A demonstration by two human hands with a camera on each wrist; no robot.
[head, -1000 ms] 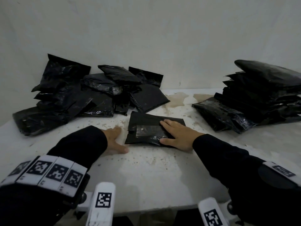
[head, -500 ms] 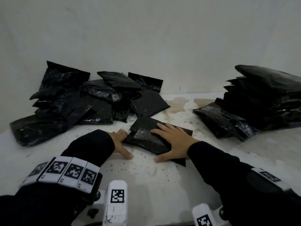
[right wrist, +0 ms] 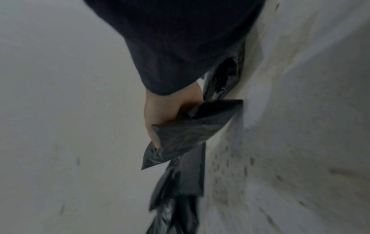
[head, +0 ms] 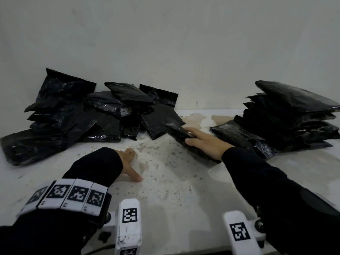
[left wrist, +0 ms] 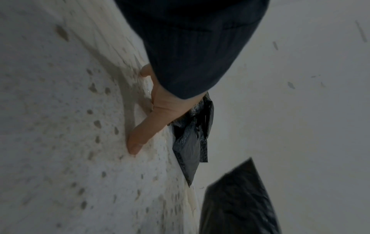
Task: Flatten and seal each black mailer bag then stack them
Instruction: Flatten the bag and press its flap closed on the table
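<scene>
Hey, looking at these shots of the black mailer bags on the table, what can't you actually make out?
- Whether the held mailer bag is sealed: head view too dark, right wrist view blurred.
- Right hand fingertips: wrapped under the bag in both views.
- Left hand fingers: mostly behind the sleeve in the left wrist view.
- Stack on the right: cut off by the frame edge, so no count.
- Loose pile on the left: bags overlap, dark.
</scene>
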